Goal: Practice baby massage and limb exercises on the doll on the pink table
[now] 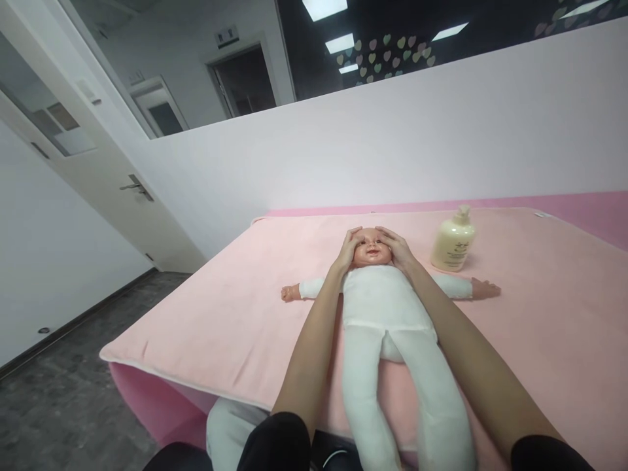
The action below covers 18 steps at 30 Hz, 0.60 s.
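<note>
Left hand (pixel 348 250) and right hand (pixel 398 250) are clasping the smooth plastic head (pixel 371 252) of a white, soft-bodied doll (pixel 377 297), cream plastic pump bottle (pixel 452 245) standing near it, any shift needing even touch

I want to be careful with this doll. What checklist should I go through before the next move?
1. Baby doll lying face up: ok.
2. Left hand on the doll's head: ok.
3. Right hand on the other side of the head: ok.
4. Pump bottle standing upright on the pink blanket: ok.
5. Doll's legs fully on the blanket: not ok, they pass its near edge.
6. Pump locked: cannot tell.
</note>
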Each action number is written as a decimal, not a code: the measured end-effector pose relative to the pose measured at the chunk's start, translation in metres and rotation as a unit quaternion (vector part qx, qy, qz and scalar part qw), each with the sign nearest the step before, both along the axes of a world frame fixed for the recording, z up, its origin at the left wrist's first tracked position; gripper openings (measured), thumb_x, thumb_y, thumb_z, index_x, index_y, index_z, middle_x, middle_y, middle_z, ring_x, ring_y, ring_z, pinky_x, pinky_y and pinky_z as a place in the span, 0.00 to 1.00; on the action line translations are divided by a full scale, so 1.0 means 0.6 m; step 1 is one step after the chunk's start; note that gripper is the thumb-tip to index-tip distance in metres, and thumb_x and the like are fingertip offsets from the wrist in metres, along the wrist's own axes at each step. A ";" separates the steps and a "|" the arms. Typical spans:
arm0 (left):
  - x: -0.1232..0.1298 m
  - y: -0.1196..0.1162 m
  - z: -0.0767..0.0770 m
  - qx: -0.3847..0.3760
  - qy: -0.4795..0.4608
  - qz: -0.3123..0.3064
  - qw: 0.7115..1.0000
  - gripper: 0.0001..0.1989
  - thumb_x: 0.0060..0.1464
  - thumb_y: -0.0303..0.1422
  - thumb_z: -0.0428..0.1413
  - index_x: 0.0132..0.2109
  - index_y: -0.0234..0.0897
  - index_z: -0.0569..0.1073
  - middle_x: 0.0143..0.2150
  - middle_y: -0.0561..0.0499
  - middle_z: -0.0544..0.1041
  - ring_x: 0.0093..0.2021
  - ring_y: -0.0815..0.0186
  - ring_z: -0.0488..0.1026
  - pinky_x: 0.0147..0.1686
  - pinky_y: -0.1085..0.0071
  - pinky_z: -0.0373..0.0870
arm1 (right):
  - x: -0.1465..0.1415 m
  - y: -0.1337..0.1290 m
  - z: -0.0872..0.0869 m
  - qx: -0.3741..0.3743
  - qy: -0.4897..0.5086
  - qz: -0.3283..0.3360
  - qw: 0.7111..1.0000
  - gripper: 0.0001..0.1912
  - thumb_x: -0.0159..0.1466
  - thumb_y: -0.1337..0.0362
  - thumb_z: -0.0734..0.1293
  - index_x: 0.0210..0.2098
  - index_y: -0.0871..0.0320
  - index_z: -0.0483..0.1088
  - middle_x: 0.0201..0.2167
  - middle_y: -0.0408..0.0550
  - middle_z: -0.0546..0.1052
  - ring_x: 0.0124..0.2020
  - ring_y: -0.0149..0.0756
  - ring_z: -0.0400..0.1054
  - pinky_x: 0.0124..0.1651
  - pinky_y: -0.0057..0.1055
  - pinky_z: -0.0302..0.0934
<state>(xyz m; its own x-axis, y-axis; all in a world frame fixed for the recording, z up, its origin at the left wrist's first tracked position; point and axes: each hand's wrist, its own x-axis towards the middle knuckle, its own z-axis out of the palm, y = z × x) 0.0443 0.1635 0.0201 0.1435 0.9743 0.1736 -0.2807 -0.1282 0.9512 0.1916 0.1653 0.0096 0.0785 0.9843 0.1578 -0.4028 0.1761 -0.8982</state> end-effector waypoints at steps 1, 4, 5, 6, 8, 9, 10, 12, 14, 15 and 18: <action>-0.001 -0.004 -0.002 -0.007 -0.017 -0.004 1.000 0.22 0.50 0.34 0.54 0.54 0.40 0.66 0.53 0.47 0.70 0.54 0.60 0.68 0.57 0.61 0.64 | 0.003 0.002 -0.003 -0.004 0.003 0.004 1.000 0.23 0.46 0.58 0.75 0.42 0.53 0.75 0.50 0.47 0.76 0.56 0.43 0.67 0.61 0.41 0.60; -0.003 -0.012 -0.012 -0.032 -0.064 -0.034 0.997 0.25 0.51 0.35 0.54 0.58 0.42 0.64 0.56 0.47 0.71 0.56 0.58 0.69 0.57 0.59 0.65 | 0.009 0.006 -0.015 -0.009 0.001 -0.008 1.000 0.22 0.52 0.55 0.71 0.46 0.53 0.74 0.54 0.47 0.74 0.58 0.42 0.65 0.62 0.41 0.59; -0.004 -0.014 -0.016 -0.038 -0.070 -0.043 0.996 0.27 0.51 0.36 0.56 0.59 0.43 0.64 0.57 0.47 0.70 0.57 0.58 0.68 0.58 0.59 0.65 | 0.009 0.006 -0.018 -0.008 -0.002 -0.016 1.000 0.23 0.53 0.54 0.71 0.48 0.53 0.74 0.55 0.48 0.73 0.58 0.42 0.65 0.62 0.41 0.59; -0.005 -0.015 -0.019 -0.039 -0.070 -0.050 0.996 0.29 0.50 0.37 0.57 0.60 0.44 0.63 0.59 0.47 0.69 0.58 0.58 0.68 0.58 0.59 0.64 | 0.008 0.005 -0.021 -0.006 -0.004 -0.023 1.000 0.25 0.54 0.52 0.70 0.50 0.53 0.72 0.56 0.47 0.72 0.58 0.42 0.65 0.61 0.41 0.60; -0.009 -0.016 -0.024 -0.022 -0.053 -0.053 0.997 0.33 0.49 0.40 0.60 0.61 0.46 0.62 0.63 0.48 0.65 0.61 0.58 0.65 0.60 0.60 0.62 | 0.005 -0.002 -0.026 -0.005 -0.009 -0.027 1.000 0.30 0.56 0.46 0.68 0.55 0.51 0.69 0.58 0.47 0.70 0.58 0.42 0.65 0.60 0.40 0.62; -0.012 -0.016 -0.025 -0.005 -0.034 -0.052 0.998 0.35 0.47 0.40 0.61 0.62 0.46 0.62 0.64 0.48 0.63 0.63 0.58 0.63 0.61 0.60 0.60 | 0.004 -0.008 -0.028 -0.006 -0.017 -0.022 1.000 0.33 0.57 0.43 0.67 0.58 0.50 0.66 0.59 0.46 0.69 0.58 0.42 0.65 0.60 0.40 0.62; -0.014 -0.017 -0.026 0.017 -0.009 -0.048 0.999 0.38 0.44 0.39 0.64 0.63 0.46 0.61 0.66 0.48 0.62 0.65 0.57 0.60 0.63 0.61 0.58 | 0.004 -0.015 -0.029 -0.005 -0.033 -0.014 0.999 0.37 0.57 0.41 0.66 0.61 0.49 0.63 0.60 0.46 0.67 0.59 0.42 0.64 0.60 0.40 0.62; -0.019 -0.020 -0.026 0.057 0.048 -0.036 0.997 0.48 0.36 0.36 0.69 0.65 0.45 0.59 0.68 0.47 0.59 0.67 0.56 0.56 0.65 0.61 0.54 | 0.007 -0.030 -0.031 0.011 -0.088 0.003 0.996 0.46 0.53 0.41 0.70 0.66 0.49 0.55 0.63 0.47 0.63 0.62 0.43 0.61 0.61 0.40 0.60; -0.022 -0.024 -0.025 0.074 0.086 -0.028 0.993 0.56 0.30 0.34 0.71 0.67 0.44 0.56 0.68 0.45 0.58 0.67 0.55 0.56 0.65 0.61 0.54 | 0.014 -0.044 -0.033 0.038 -0.150 0.009 0.988 0.58 0.46 0.46 0.76 0.68 0.51 0.48 0.66 0.49 0.58 0.65 0.45 0.56 0.64 0.40 0.56; -0.024 -0.026 -0.024 0.073 0.095 -0.026 0.992 0.59 0.28 0.34 0.72 0.68 0.43 0.54 0.68 0.44 0.58 0.66 0.54 0.57 0.65 0.61 0.55 | 0.018 -0.049 -0.032 0.048 -0.174 0.011 0.984 0.62 0.43 0.49 0.79 0.69 0.52 0.46 0.67 0.50 0.55 0.66 0.45 0.54 0.65 0.41 0.55; -0.029 -0.029 -0.021 0.059 0.098 -0.018 0.993 0.58 0.28 0.34 0.72 0.68 0.42 0.55 0.66 0.43 0.61 0.63 0.54 0.62 0.62 0.60 0.60 | 0.029 -0.058 -0.026 0.048 -0.195 0.015 0.980 0.61 0.41 0.54 0.80 0.68 0.53 0.49 0.67 0.53 0.56 0.65 0.47 0.55 0.64 0.42 0.55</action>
<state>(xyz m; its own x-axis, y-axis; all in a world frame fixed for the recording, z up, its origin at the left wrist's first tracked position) 0.0272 0.1461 0.0073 0.2204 0.9426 0.2507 -0.0973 -0.2345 0.9672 0.2088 0.1303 -0.0060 -0.0352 0.9646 0.2613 -0.0393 0.2600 -0.9648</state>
